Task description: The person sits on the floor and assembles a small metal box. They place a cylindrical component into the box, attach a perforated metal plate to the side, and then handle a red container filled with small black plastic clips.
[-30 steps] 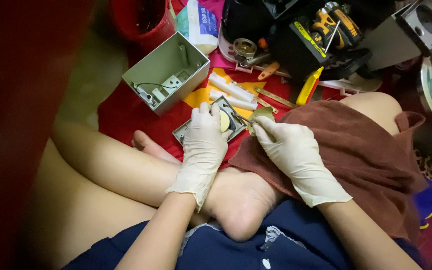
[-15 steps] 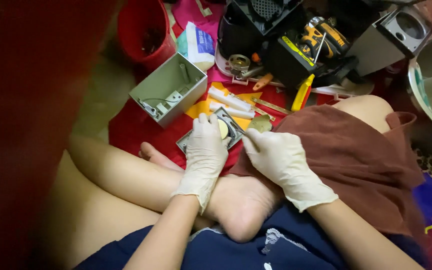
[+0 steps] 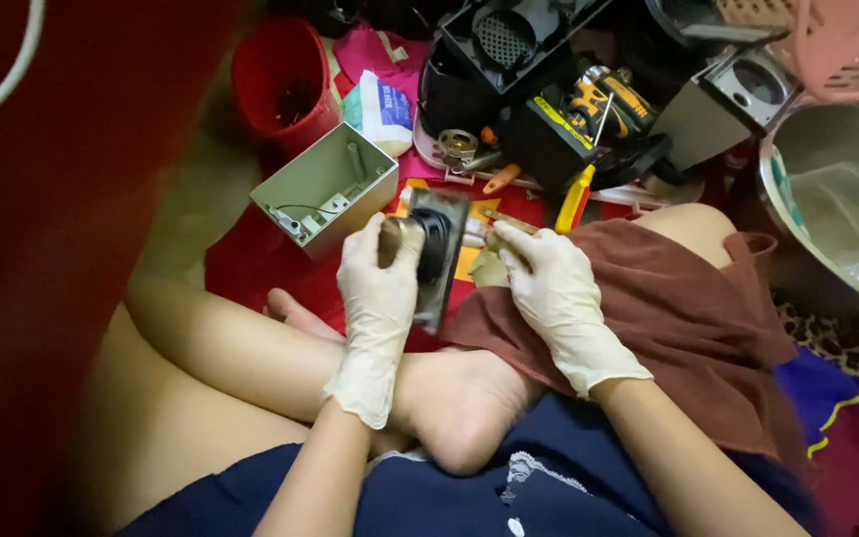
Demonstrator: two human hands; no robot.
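Note:
Both my hands wear pale latex gloves, and I sit cross-legged on the floor. My left hand [image 3: 378, 298] grips a flat grey plate with a black round part [image 3: 436, 257] on it, raised on edge above a red mat [image 3: 251, 273]. My right hand [image 3: 549, 283] rests on the brown cloth [image 3: 688, 308] over my knee, its fingertips close to the plate's right edge and near a small brownish piece [image 3: 489, 267]; whether it holds anything is unclear.
An open grey metal box [image 3: 325, 189] with wires lies left of the plate. A red bucket [image 3: 280, 85], a white packet [image 3: 382, 109], black appliance housings [image 3: 519, 60], a yellow-black power tool [image 3: 603, 104], a yellow-handled tool [image 3: 574, 199] and a steel basin [image 3: 837, 209] crowd the far side.
My left hand has lifted the grey plate off the mat and turned it up on edge. My right hand moved slightly along the cloth. The view shifted closer.

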